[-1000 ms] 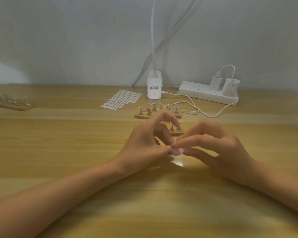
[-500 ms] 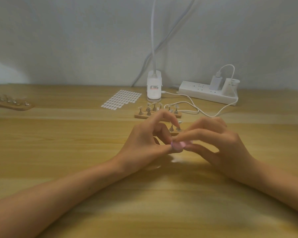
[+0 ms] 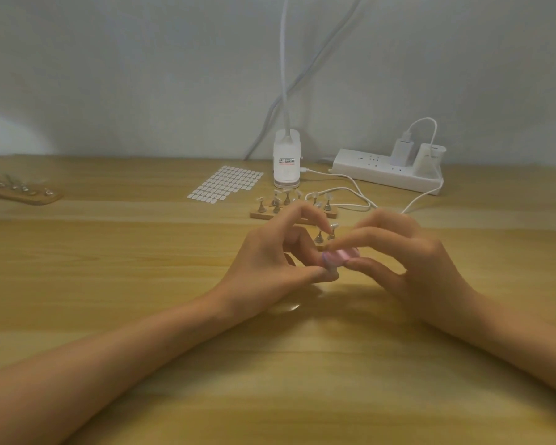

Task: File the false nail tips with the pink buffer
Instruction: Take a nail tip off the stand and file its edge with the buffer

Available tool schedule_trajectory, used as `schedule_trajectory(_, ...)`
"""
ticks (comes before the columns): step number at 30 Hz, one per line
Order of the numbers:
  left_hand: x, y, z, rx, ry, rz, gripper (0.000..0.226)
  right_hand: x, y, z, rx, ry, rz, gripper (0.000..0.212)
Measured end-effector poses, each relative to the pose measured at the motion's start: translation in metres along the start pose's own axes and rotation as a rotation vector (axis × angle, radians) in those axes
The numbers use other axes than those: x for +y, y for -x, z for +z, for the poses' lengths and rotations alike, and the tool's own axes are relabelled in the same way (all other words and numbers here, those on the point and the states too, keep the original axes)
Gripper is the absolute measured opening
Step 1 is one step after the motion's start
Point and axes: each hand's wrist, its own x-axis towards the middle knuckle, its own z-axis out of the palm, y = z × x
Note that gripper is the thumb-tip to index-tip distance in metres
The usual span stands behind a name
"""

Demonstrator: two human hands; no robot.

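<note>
- Because both forearms lie flat along the wooden table (image 3: 109,316), the wrists look steadied, which I judge suits short, fine filing strokes. The table's near edge is out of view.
- Between the hands, just above the wood, the left hand (image 3: 270,261) pinches a small pale piece between thumb and a curled finger. It is apparently a false nail tip (image 3: 326,264), though too small to be sure.
- Meeting it, the right hand (image 3: 414,261) pinches the pink buffer (image 3: 342,254) between forefinger and thumb. The pad seems to touch the tip, probably so that only the buffer needs to move.
- The left forefinger arches over towards a small stand (image 3: 322,240) just behind the fingertips, with tips upright on it. A long stroke away from the body could knock it.
- Beyond stands a longer wooden holder (image 3: 257,215) with more tips, and a white cable (image 3: 350,200) loops just beside it.
- The widest room lies to either side of the hands, where only wood grain shows. Another holder (image 3: 26,195) sits well apart at far left.
- Along the wall edge are a sticker sheet (image 3: 227,183), a lamp clamp (image 3: 286,163) and a power strip (image 3: 382,173).
</note>
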Motion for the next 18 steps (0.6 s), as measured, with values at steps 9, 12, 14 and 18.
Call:
schedule_trajectory(9, 0.0001, 0.0006, 0.0007, 0.004, 0.003, 0.007, 0.042, -0.0009, -0.0004, -0.0005, 0.001, -0.013, -0.042, 0.018)
schedule_trajectory(12, 0.0002, 0.0011, 0.0007, 0.001, 0.005, 0.007, 0.041, -0.0007, 0.0005, 0.0005, -0.012, -0.031, -0.043, 0.018)
schedule_trajectory(14, -0.0003, 0.0005, 0.0003, 0.012, 0.012, -0.007, 0.043, 0.0005, 0.0001, -0.0008, 0.01, -0.014, 0.0, 0.018)
schedule_trajectory(18, 0.0008, 0.0006, 0.0008, -0.007, 0.013, 0.007, 0.042, -0.0026, 0.0008, 0.0017, -0.023, -0.053, -0.08, 0.016)
